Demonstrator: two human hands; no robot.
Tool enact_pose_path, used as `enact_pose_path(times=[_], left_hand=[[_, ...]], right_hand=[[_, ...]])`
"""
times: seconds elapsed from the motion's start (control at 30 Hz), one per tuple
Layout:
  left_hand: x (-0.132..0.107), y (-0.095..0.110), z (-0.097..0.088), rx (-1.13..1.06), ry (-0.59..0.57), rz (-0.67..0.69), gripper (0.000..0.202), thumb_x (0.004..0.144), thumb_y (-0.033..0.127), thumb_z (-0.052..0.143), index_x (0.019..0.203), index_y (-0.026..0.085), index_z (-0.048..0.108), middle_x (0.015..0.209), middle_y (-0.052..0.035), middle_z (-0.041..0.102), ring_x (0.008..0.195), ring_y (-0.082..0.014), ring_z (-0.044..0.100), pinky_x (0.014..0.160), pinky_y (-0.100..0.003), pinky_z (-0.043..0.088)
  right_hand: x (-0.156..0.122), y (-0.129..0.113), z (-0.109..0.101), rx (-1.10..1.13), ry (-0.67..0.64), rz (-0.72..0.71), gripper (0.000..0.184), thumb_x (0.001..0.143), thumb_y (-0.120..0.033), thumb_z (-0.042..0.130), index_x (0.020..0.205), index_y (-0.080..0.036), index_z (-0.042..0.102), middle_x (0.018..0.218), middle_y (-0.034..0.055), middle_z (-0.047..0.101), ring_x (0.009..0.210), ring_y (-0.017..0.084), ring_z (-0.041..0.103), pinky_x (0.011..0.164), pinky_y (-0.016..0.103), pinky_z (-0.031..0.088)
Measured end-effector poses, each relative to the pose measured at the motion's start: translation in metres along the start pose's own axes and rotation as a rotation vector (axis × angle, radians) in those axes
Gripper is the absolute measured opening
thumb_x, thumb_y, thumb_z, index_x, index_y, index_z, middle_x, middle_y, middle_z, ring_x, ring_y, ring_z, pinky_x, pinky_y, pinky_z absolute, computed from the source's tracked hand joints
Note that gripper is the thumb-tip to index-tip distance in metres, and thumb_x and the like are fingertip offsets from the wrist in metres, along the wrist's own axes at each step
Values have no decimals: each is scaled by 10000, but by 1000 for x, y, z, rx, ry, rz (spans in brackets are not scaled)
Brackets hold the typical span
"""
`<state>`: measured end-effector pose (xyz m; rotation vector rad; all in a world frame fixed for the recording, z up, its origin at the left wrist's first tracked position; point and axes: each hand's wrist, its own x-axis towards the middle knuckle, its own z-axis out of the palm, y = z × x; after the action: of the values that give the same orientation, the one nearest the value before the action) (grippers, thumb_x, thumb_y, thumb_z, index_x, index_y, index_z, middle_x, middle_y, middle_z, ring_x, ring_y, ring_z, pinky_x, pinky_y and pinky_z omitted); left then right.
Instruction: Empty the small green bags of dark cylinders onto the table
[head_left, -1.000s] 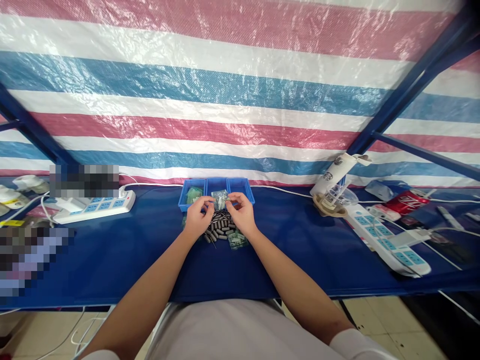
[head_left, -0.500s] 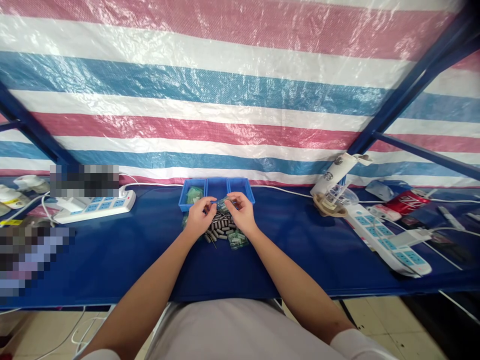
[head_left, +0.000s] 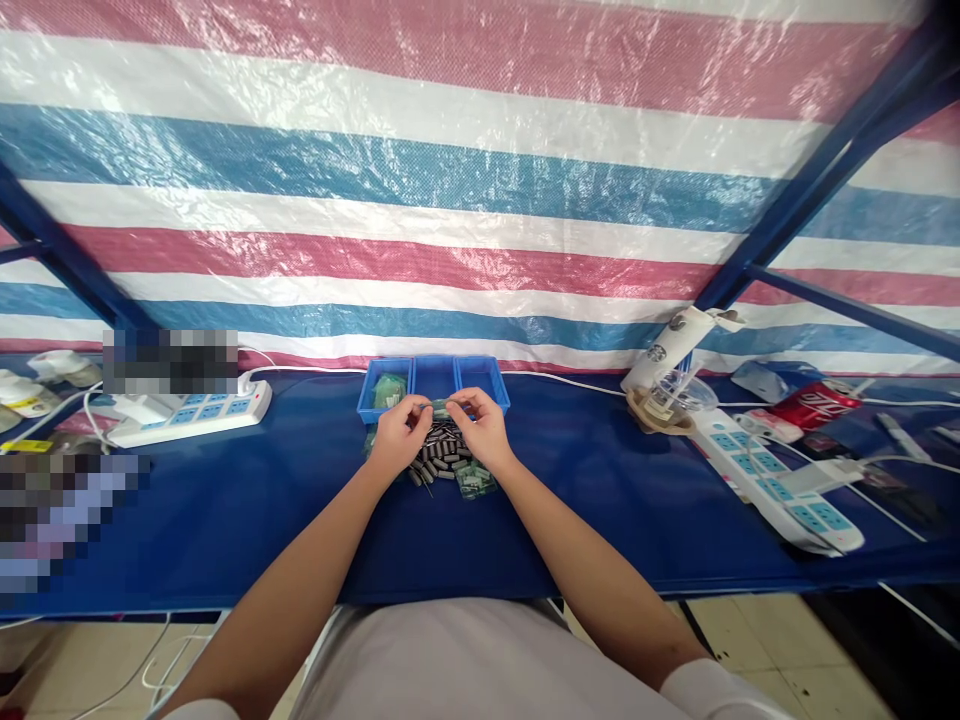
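My left hand [head_left: 402, 432] and my right hand [head_left: 480, 428] meet above a pile of small dark grey cylindrical parts [head_left: 444, 450] on the blue table. Between their fingertips is a small green-tinted plastic bag [head_left: 439, 408], pinched at its left end by my left hand and at its right end by my right. What is inside the bag is too small to tell. Another green plastic bag [head_left: 475, 481] with small pieces in it lies at the pile's right front, close to my right wrist.
Behind the hands stand three joined blue bins [head_left: 435, 376]; the left one holds a green plastic bag [head_left: 389, 390]. Power strips lie left [head_left: 202, 412] and right [head_left: 780, 487]. At the right are a brown cup holder [head_left: 660, 414] and a red can [head_left: 817, 405]. Striped sheeting hangs behind.
The green bag, earlier held up in my right hand, is now lower and stretched level between both hands. My left fingertips have closed on its left end.
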<state>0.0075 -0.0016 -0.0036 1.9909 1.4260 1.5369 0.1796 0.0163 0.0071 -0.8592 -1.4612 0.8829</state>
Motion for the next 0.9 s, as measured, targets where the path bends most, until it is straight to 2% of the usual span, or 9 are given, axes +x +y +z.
enact_pose_path(times=[0.23, 0.37, 0.5, 0.7, 0.9], left_hand=[[0, 5, -2, 12, 43, -12, 175, 949, 347, 579, 1015, 209, 665, 667, 38, 565, 572, -101, 546, 571, -213, 455], [0, 4, -2, -2, 45, -30, 178, 956, 353, 576, 1032, 214, 658, 685, 32, 590, 583, -108, 584, 557, -213, 462], [-1, 1, -1, -40, 25, -43, 178, 960, 361, 580, 1054, 221, 640, 725, 19, 657, 624, -131, 646, 582, -235, 502], [0, 3, -3, -92, 22, -43, 180, 993, 363, 535, 1051, 211, 612, 859, -28, 745, 708, -155, 727, 649, -263, 566], [-1, 7, -5, -116, 1, -50, 182, 1010, 367, 506, 1037, 219, 607, 920, -37, 770, 773, -175, 754, 690, -286, 588]], right_hand=[[-3, -3, -2, -98, -19, -21, 208, 900, -427, 657, 923, -228, 713, 956, 58, 726, 830, 195, 666, 698, 312, 530], [-2, -3, -3, -187, 0, -68, 196, 889, -416, 673, 931, -245, 760, 893, 47, 694, 765, 181, 634, 657, 305, 515], [-3, -2, -2, -136, -16, -15, 223, 887, -433, 674, 945, -242, 774, 796, 29, 709, 704, 179, 632, 651, 311, 514], [-5, -4, 0, -83, -27, 41, 259, 892, -454, 674, 972, -228, 774, 918, 55, 772, 806, 215, 700, 671, 317, 530], [-5, -3, 0, -91, -3, 47, 292, 902, -489, 659, 954, -222, 766, 931, 61, 770, 833, 220, 708, 690, 317, 542]])
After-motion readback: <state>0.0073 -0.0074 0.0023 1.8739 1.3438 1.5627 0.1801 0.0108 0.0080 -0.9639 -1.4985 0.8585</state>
